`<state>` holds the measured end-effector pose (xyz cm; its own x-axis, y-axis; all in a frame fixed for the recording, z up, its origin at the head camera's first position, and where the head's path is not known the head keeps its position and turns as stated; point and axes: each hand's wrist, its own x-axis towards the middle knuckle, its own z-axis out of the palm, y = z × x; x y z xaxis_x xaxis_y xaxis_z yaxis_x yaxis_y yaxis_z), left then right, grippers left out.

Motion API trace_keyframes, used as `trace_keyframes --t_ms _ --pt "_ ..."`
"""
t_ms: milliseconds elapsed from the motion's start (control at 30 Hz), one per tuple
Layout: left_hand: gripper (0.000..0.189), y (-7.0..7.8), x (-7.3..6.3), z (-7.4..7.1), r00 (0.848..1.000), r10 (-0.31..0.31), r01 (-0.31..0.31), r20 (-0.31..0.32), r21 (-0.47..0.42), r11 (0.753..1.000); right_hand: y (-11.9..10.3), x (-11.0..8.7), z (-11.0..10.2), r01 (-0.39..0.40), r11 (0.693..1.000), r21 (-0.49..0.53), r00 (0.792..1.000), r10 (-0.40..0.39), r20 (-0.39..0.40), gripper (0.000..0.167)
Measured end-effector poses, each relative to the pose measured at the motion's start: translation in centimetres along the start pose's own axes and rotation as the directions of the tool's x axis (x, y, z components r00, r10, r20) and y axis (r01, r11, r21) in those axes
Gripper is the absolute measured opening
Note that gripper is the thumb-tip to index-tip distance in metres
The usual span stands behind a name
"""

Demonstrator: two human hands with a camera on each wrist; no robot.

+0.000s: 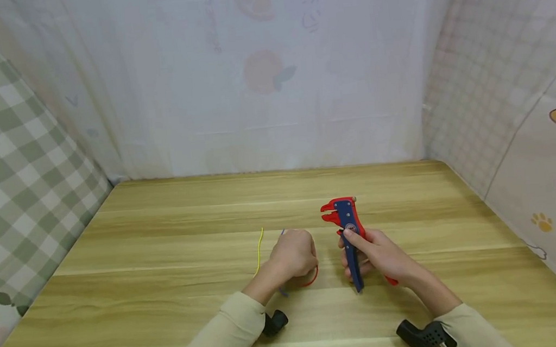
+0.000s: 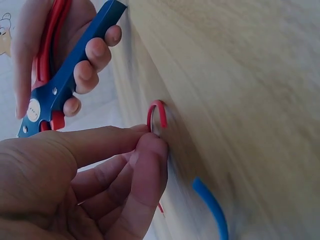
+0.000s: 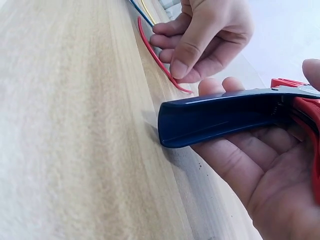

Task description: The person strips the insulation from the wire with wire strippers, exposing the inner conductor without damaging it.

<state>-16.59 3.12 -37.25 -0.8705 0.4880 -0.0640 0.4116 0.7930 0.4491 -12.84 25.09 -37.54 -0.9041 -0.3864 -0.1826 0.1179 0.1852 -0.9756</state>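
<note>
In the head view my left hand (image 1: 294, 254) is low over the middle of the table, its thumb and forefinger pinching a thin red wire (image 2: 150, 116). One end of that wire bends into a hook above the fingertips in the left wrist view. My right hand (image 1: 382, 257) holds a red and blue wire stripper (image 1: 347, 216) by its handles, jaws upward and pointing left. A gap separates the stripper from the red wire. A blue wire (image 2: 215, 210) and a yellow wire (image 1: 258, 252) lie by the left hand, which partly hides the blue one.
The wooden table (image 1: 169, 291) reaches back to a pale printed curtain (image 1: 193, 93). Checked cloth (image 1: 26, 149) borders the left, and a patterned cloth (image 1: 527, 165) the right. A black camera mount (image 1: 424, 336) sits at the right wrist, another (image 1: 275, 323) at the left.
</note>
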Motion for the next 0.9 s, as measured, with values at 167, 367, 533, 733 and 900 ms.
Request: trace_keyframes --t_ms 167,367,533,733,900 --pt "0.048 0.4 0.3 0.1 1.000 0.007 -0.007 -0.006 0.045 0.999 0.1 -0.1 0.0 -0.010 1.000 -0.004 1.000 0.010 -0.004 0.058" --pt "0.042 0.5 0.4 0.0 1.000 -0.011 0.012 -0.024 0.063 0.998 0.1 -0.1 0.0 -0.013 1.000 0.003 1.000 0.013 0.007 0.059" --pt "0.036 0.1 0.5 -0.1 0.999 0.013 -0.011 -0.042 0.053 0.999 0.0 -0.1 0.0 -0.007 1.000 0.005 1.000 0.007 0.018 0.059" --pt "0.023 -0.1 0.4 -0.1 0.998 0.051 -0.049 -0.042 0.040 0.998 0.1 -0.2 0.0 -0.007 1.000 0.000 1.000 0.007 0.020 0.058" --pt "0.009 -1.3 -0.9 -2.6 0.996 -0.029 0.028 -0.087 -0.019 0.999 -0.1 -0.2 0.0 -0.010 1.000 -0.021 1.000 0.010 -0.001 0.058"
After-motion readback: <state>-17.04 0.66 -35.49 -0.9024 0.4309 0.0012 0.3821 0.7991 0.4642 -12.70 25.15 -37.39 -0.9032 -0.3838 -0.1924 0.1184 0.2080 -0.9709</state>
